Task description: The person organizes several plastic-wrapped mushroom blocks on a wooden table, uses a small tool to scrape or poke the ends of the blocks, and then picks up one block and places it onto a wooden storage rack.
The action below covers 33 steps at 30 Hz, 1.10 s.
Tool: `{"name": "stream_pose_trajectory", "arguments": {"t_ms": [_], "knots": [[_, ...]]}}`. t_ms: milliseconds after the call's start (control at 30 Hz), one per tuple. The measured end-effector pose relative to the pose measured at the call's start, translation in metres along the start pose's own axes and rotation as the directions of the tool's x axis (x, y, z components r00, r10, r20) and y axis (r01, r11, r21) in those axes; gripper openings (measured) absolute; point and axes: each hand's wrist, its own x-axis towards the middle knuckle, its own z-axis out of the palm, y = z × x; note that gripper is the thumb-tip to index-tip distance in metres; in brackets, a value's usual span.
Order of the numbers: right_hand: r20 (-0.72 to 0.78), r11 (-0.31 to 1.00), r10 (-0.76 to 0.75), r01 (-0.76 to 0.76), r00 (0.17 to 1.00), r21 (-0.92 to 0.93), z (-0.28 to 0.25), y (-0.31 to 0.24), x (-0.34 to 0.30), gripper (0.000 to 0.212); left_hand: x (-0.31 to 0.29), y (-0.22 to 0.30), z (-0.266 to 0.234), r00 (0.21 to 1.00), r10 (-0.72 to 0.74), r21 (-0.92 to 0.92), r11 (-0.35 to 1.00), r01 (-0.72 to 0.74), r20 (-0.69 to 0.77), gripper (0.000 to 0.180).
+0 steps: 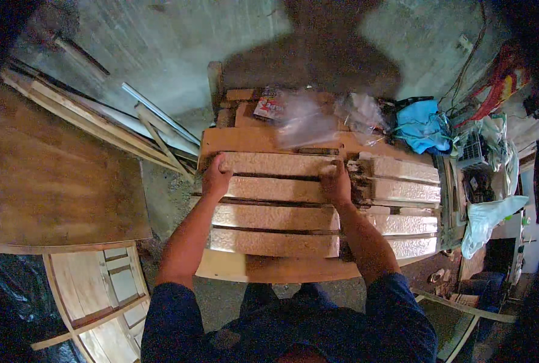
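Four-sided pale strips with a crinkled, shiny top lie in rows across a wooden worktable (245, 269). My left hand (218, 176) grips the left end of the farthest strip (278, 164), its thumb on top. At that strip's right end, my right hand (336, 180) is closed round it, the fingertips partly hidden. Nearer to me lie a second strip (275, 190), a third strip (275, 216) and a front strip (275, 242), with dark gaps between them. To the right of my right forearm is another stack of similar strips (405, 190).
Clear plastic bags (305, 118) and a blue cloth or bag (423, 126) lie along the table's back by the wall. A large brown board (63, 175) and leaning wooden lengths (100, 121) stand at left. A wooden frame (94, 260) is at lower left.
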Motion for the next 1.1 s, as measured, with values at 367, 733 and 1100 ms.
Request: {"name": "stream_pose_trajectory", "arguments": {"t_ms": [367,733,1100], "knots": [[0.037,0.807,-0.226,0.209,0.973,-0.552,-0.009,-0.053,-0.068,0.069,-0.041,0.002,-0.026,0.997,-0.004,0.027,1.000,0.006,-0.082,0.061],[0.044,0.913,-0.160,0.164,0.986,-0.372,-0.005,-0.048,-0.067,0.070,-0.060,-0.004,-0.031,1.000,-0.011,-0.086,0.996,0.009,-0.026,0.063],[0.120,0.759,-0.229,0.255,0.966,-0.599,-0.002,-0.043,-0.072,0.076,-0.073,0.019,-0.034,0.995,0.087,-0.009,0.996,-0.087,0.053,0.075]]}}
